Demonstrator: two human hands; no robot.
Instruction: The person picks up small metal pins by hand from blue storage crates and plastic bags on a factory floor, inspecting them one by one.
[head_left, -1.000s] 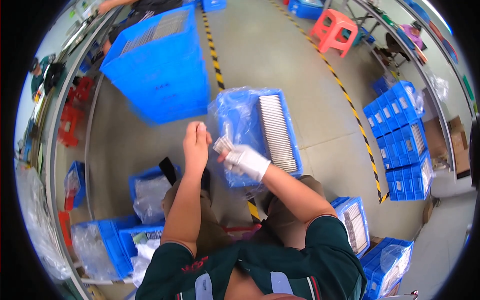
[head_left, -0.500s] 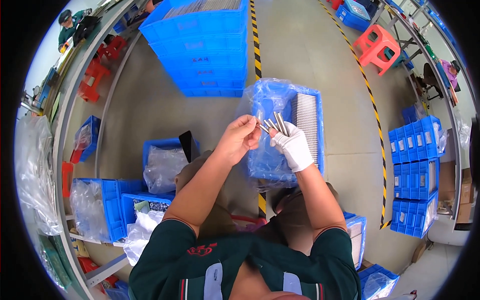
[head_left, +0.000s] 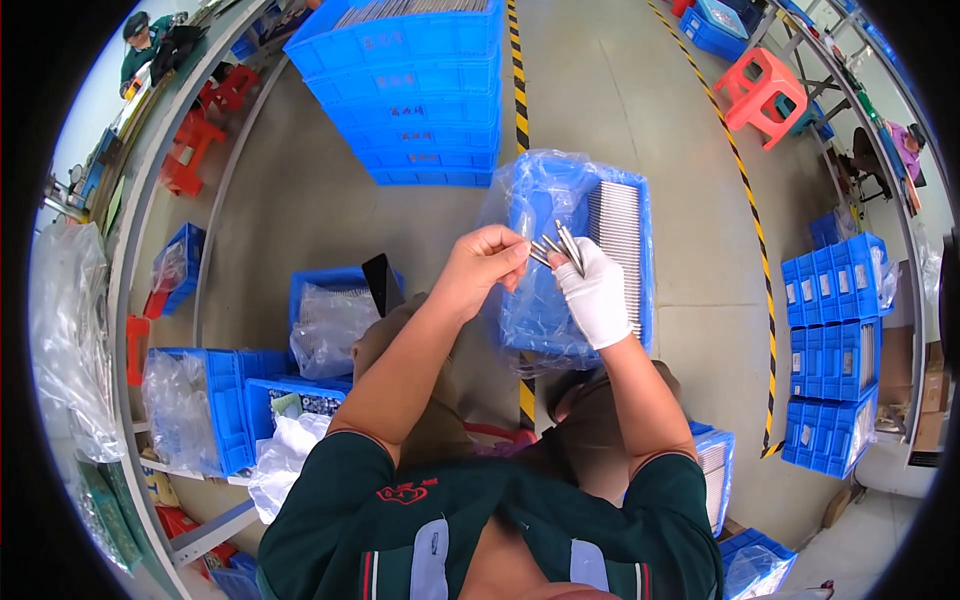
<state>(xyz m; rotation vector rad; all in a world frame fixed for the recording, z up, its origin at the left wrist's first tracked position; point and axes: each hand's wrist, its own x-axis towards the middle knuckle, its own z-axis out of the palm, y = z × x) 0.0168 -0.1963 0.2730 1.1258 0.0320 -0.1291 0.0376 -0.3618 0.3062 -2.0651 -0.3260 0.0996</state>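
In my right hand, which wears a white glove with bare fingertips, several thin shiny metal rods fan out toward the upper left. My bare left hand is closed in a pinch beside the ends of the lowest rods; what lies between its fingertips is too small to make out. Both hands are above a blue plastic bin lined with clear plastic film. Along the bin's right side lies a neat row of similar metal rods.
A tall stack of blue crates stands beyond the bin on the left. Blue bins with plastic bags sit at my left, near a dark phone-like slab. More crates and a red stool are at the right. Other people sit at far benches.
My left fingertips have come closer to the rods, and the rods in my right hand have tilted and bunched together. The whole view has shifted slightly.
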